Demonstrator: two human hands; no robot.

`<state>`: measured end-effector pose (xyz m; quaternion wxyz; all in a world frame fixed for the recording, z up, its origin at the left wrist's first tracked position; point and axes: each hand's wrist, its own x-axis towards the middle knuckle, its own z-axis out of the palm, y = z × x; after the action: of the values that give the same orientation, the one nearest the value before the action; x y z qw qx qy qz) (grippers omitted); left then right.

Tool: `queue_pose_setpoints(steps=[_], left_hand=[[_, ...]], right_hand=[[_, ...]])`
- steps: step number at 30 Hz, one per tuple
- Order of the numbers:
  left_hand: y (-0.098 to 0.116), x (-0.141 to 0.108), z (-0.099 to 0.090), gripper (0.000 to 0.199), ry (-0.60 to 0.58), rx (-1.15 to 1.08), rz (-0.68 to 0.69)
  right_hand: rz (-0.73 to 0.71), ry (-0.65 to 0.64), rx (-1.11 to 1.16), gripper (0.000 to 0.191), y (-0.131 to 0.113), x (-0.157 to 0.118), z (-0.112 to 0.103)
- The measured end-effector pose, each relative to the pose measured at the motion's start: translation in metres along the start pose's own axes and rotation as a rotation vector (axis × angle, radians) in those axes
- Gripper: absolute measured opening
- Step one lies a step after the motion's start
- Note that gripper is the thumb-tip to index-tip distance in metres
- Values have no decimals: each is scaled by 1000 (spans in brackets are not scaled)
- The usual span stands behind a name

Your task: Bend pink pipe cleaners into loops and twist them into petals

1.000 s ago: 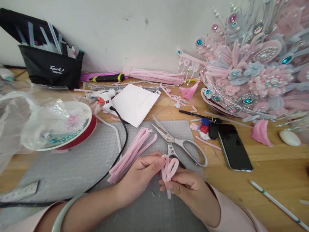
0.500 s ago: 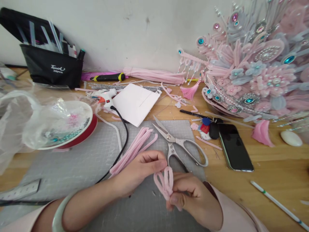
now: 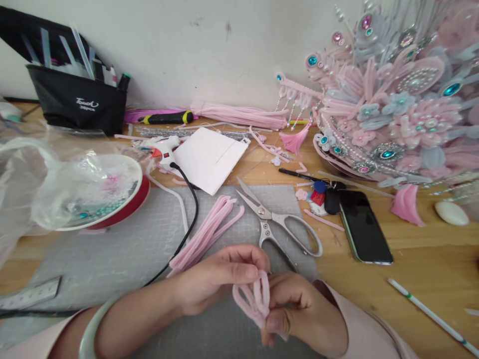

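Observation:
Two soft loops of pale pink pipe cleaner (image 3: pixel 263 295) stand up between my hands over the cutting mat. Their base is pinched between the thumb and fingers of my right hand (image 3: pixel 305 311). At the top of the loops, my left hand (image 3: pixel 220 274) closes thumb and fingers on the right-hand loop; its fingertips are partly hidden behind it. Beyond my left hand lies a bundle of pink pipe cleaners (image 3: pixel 207 232). Metal scissors (image 3: pixel 266 214) rest with parted blades on the mat, just past my right hand.
The grey cutting mat (image 3: pixel 108 264) lies under my forearms. At left are a red-rimmed bowl (image 3: pixel 129 204) of beads, a glue gun (image 3: pixel 166 152) with its black cord, and a black pouch (image 3: pixel 78 99). A phone (image 3: pixel 364 227) and a large pink beaded headdress (image 3: pixel 389 109) occupy the right.
Both hands have moved slightly down toward me with the pink loops. The left thumb now lies across the top of the right-hand loop, and the left-hand loop leans further outward.

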<state>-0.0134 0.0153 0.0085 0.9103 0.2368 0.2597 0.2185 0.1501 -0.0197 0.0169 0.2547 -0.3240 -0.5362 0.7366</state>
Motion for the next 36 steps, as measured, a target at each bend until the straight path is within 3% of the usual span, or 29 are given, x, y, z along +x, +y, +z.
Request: queue_pose_setpoints(steps=[16, 24, 36], left_hand=[[-6, 0, 3, 24, -23, -50, -49], [-12, 1, 5, 21, 28, -126, 13], [-15, 1, 6, 18, 45, -159, 72]], right_hand=[[65, -32, 144, 45, 6, -2, 0], [1, -22, 211, 47, 14, 1, 1], [-1, -31, 141, 47, 6, 0, 2]])
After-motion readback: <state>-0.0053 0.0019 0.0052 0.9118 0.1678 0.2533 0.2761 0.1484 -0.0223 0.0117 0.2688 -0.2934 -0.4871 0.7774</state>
